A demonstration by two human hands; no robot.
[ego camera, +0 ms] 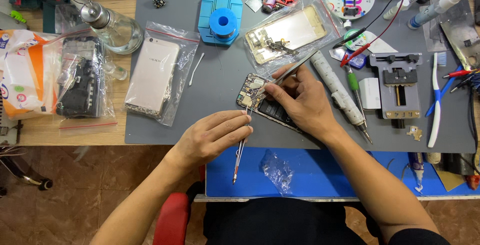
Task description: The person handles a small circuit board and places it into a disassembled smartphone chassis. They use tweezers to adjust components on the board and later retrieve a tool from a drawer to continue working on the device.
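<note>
Two bare forearms reach over a grey work mat (210, 75) where an opened phone (265, 106) lies flat near its front edge, circuit board exposed. Right hand (300, 100) rests on the phone's lower half, fingers pressed together around tweezers (287, 72) whose tips touch the board. Left hand (212, 135) pinches a second pair of tweezers (241, 147), pointing at the same corner. Light, stiff and thin, the phone looks fragile inside; steadying it by its bare edges seems safest, since the small metal parts would likely bend or slip. Bagged phone shells (152, 75) lie nearby.
</note>
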